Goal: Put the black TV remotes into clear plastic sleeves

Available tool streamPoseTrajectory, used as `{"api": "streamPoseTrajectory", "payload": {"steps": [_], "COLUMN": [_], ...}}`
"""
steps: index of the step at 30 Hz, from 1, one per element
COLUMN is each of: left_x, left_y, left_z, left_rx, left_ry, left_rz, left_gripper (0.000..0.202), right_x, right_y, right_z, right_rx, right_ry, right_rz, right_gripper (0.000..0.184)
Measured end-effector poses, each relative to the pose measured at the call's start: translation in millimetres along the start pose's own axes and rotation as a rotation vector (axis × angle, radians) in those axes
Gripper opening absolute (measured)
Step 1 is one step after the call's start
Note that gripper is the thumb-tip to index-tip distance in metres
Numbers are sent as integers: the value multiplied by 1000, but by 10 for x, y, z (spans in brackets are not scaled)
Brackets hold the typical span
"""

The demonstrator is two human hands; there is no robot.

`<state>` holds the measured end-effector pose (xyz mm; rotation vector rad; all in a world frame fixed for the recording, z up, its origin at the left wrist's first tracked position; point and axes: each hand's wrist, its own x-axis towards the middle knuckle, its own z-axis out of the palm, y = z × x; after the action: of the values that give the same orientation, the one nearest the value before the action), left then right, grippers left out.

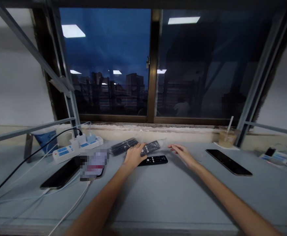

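My left hand [134, 154] is closed on a remote control [151, 148] in a clear plastic sleeve, whose loose end sticks out to the right. Just in front of it lies a bare black remote control [156, 160], partly under that hand. To the left are several wrapped dark remote controls [124, 146], bunched on the desk; part of them is hidden by my fingers. My right hand [182, 153] hovers a little right of the sleeve's end, fingers stretched leftward and nothing in them.
Two phones, one dark [61, 175] and one lit [96, 164], lie at left with charging cables. Behind them stand a white power strip [78, 149] and a blue cup [45, 139]. At right are a black tablet [228, 161], a drink cup with straw [227, 137] and another power strip [276, 156].
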<state>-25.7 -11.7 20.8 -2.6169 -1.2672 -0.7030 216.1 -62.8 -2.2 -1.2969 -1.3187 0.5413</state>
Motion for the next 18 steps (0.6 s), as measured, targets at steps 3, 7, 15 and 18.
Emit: {"api": "streamPoseTrajectory", "payload": {"steps": [3,7,15,18], "left_x": [4,11,8,-4], "left_y": [-17,-47,-104,-92], "left_z": [39,109,139,122], "left_rx": [20,45,-37,-58], "left_ry": [-11,21,22,52], "left_rz": [26,55,162,218], "left_gripper": [43,41,42,43], "right_x": [19,34,30,22], "right_y": [34,78,132,120], "right_z": [-28,-55,-89,-87], "right_rx": [17,29,95,106], "right_ry": [33,51,-76,-153], "right_rz": [53,106,164,165], "right_gripper": [35,34,40,34]}}
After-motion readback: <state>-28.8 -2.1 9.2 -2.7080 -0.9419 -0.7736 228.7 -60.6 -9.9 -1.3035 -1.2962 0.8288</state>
